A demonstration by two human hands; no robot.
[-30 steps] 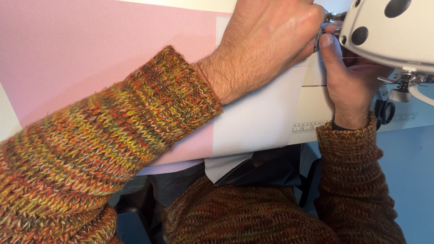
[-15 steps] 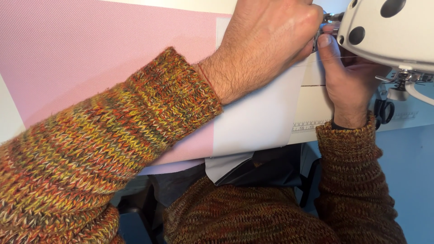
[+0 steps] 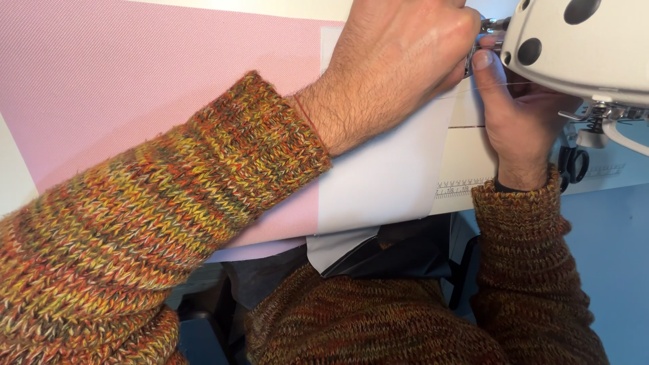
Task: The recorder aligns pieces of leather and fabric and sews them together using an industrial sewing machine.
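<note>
Surface: white sewing table (image 3: 612, 177), ruler marks along front edge | Lying on it: pink fabric (image 3: 135, 88); white fabric (image 3: 385, 176); black scissors (image 3: 573, 164)

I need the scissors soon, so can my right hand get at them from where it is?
Probably yes: the scissors lie just beside the right hand, with nothing between them, though the machine overhangs them.

Pink fabric (image 3: 149, 94) lies flat under my left hand (image 3: 399, 61), spreading away past my wrist. The white piece (image 3: 385, 176) sits smooth beneath my palm, its near edge hanging just beside my right hand (image 3: 520, 128).
</note>
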